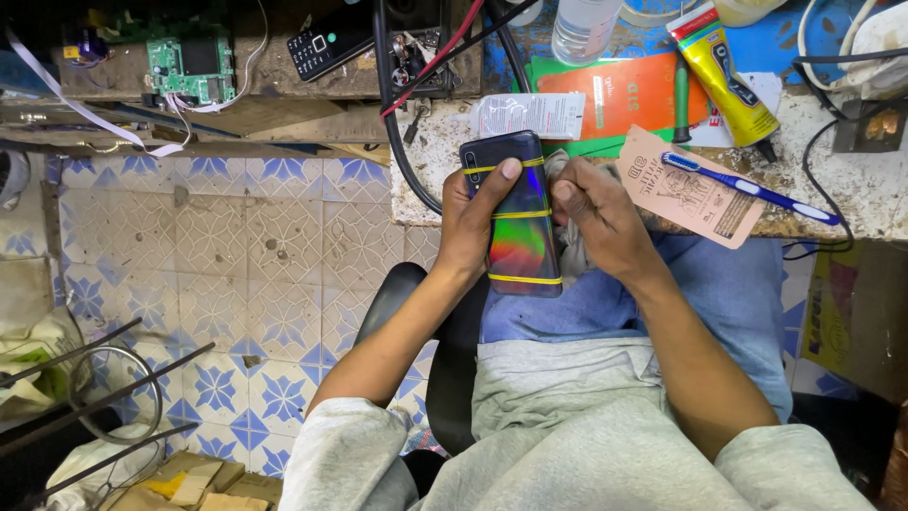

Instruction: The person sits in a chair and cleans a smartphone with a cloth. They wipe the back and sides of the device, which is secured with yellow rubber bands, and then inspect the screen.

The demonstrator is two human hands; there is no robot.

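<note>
Fingers of the left hand [470,222] wrap around a dark phone [514,218], the thumb pressed flat on its iridescent back near the far end. The right hand [591,213] curls shut against the phone's right edge, its fingers bunched around a pale cloth [560,166]. Three yellow rubber bands [518,214] cross the phone, which is held back-up over the person's lap, just near of the desk [851,189] edge. On the desk to the right lie a tan printed card [686,199] and a blue toothbrush [747,187]; farther off, a yellow glue tube [724,76] and a green screwdriver [680,99]. Far left sits a green circuit board [192,68].
</note>
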